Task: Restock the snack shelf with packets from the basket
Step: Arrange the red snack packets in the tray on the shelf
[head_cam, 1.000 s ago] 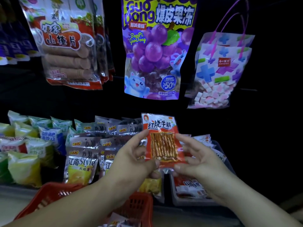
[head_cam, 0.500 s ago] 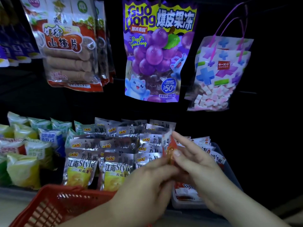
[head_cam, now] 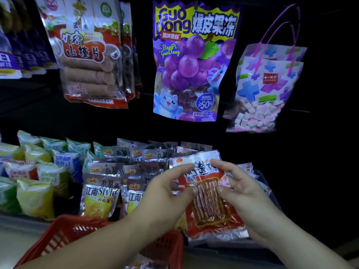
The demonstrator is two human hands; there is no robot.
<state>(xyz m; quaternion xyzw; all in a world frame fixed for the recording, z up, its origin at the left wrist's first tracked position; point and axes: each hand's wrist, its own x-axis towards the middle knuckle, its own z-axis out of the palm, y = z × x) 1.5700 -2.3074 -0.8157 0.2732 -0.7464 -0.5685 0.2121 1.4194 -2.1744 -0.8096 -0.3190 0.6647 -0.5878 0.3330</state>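
1. Starting at your far left, purple packets hang in a row at the top edge, and green and yellow packets are stacked on the shelf below them.
2. A clear packet of brown rolls with a red label hangs next, with more of the same behind it.
3. Low down, the red basket sits in front of the shelf, and your left forearm crosses over its rim.
4. Silver packets with yellow fronts stand in rows on the shelf, just left of your hands.
5. A purple grape jelly bag hangs above the middle of the shelf.
6. Your left hand has its thumb and fingers clamped on the left edge of the red packet.
7. That red packet, the one you are restocking, is held up between both hands, tilted a little, with its clear window of brown strips facing you. It is in front of the shelf, just right of the silver packets and above the front of a grey tray.
8. Your right hand pinches the packet's right edge: thumb on the front, fingertips curled over the top.
9. More red-and-white packets lie in the tray behind your right hand.
10. Up at the right hangs a clear bag of pink and white sweets with pink handles.
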